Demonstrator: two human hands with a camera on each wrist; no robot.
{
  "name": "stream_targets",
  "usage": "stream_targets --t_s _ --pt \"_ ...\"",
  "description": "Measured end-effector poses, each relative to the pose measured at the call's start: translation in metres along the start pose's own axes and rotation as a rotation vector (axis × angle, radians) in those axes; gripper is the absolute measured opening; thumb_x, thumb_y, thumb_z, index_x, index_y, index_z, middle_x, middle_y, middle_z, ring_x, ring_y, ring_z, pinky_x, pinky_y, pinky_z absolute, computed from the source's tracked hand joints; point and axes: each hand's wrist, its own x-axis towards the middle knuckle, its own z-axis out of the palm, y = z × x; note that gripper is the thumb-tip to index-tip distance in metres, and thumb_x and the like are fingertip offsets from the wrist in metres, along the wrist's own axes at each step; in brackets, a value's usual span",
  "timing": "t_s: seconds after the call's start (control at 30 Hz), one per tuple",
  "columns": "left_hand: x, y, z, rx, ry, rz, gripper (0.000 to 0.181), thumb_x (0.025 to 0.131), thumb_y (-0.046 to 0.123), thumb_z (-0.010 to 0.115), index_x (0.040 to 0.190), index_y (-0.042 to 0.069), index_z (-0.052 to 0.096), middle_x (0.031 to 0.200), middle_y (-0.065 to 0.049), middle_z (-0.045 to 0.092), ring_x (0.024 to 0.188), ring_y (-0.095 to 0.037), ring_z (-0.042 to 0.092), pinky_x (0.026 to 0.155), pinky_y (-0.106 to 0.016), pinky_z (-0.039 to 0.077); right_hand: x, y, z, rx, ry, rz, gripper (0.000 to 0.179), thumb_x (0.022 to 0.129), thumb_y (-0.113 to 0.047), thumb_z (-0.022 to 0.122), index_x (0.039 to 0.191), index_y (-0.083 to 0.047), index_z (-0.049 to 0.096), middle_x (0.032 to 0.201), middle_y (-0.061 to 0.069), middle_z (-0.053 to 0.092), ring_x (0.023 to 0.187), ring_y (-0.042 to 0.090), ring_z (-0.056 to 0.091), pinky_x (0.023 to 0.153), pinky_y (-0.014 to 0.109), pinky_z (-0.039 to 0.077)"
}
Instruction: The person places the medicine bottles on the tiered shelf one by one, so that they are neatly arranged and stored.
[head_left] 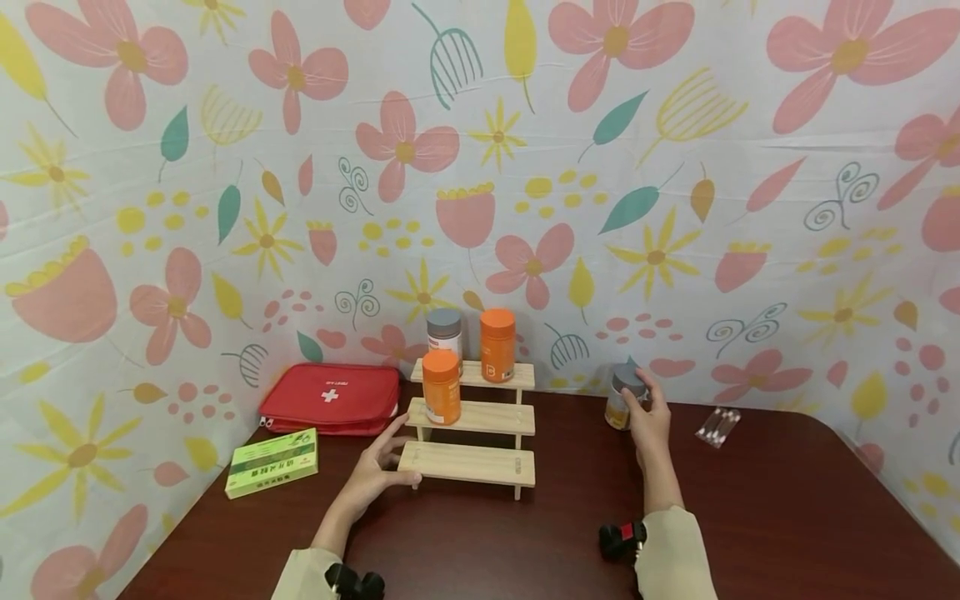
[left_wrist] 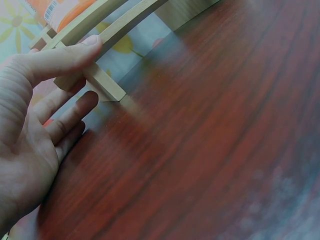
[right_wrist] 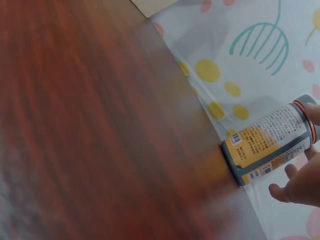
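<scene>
A three-step wooden display rack (head_left: 467, 463) stands mid-table. My left hand (head_left: 369, 477) holds its left end; in the left wrist view the thumb (left_wrist: 65, 61) lies against the wood, with other fingers below and behind. My right hand (head_left: 651, 421) grips a grey-capped supplement bottle (head_left: 618, 410) by its cap, right of the rack. In the right wrist view this bottle (right_wrist: 270, 142) has a yellow and white label, its base at the table's back edge. On the rack, an orange bottle (head_left: 441, 387) is on the middle step; another orange bottle (head_left: 498, 346) and a grey-capped white bottle (head_left: 445, 327) are on top.
At the left lies a red first aid pouch (head_left: 330, 400) with a green box (head_left: 272, 463) in front of it. A small clear pack of cotton swabs (head_left: 718, 427) lies right of my right hand. A flower-patterned cloth (head_left: 525, 167) hangs behind the table.
</scene>
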Motion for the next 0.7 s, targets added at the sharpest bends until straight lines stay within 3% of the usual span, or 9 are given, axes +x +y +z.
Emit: stream_targets --t_s 0.27,0.5,0.7 --pt "-0.0005 0.0014 0.0000 -0.007 -0.007 -0.005 0.093 0.075 0.007 0.081 0.152 0.024 0.032 0.138 -0.024 0.052 0.094 -0.022 0.061 0.081 -0.031 0.051 0.0006 -0.0004 0.0031 0.057 0.081 0.022 0.058 0.097 -0.011 0.059 0.150 -0.016 0.037 0.161 0.014 0.024 0.147 0.035 0.026 0.119 0.048 0.025" --pt "0.0006 0.0003 -0.0005 -0.007 0.004 -0.020 0.094 0.073 0.009 0.083 0.151 0.028 0.034 0.137 -0.021 0.054 0.095 -0.023 0.061 0.082 -0.033 0.050 0.0018 0.0008 0.0028 0.080 0.145 0.037 0.055 0.094 -0.013 0.063 0.146 -0.016 0.043 0.155 0.017 0.035 0.141 0.033 0.036 0.114 0.049 0.032" --pt "0.0003 -0.0016 -0.0007 -0.010 -0.002 -0.016 0.095 0.073 0.009 0.083 0.152 0.027 0.033 0.138 -0.022 0.053 0.094 -0.024 0.061 0.081 -0.032 0.050 0.0019 0.0013 -0.0020 0.060 0.189 0.071 0.054 0.093 -0.021 0.066 0.143 -0.019 0.046 0.151 0.008 0.036 0.133 0.024 0.041 0.098 0.029 0.041"
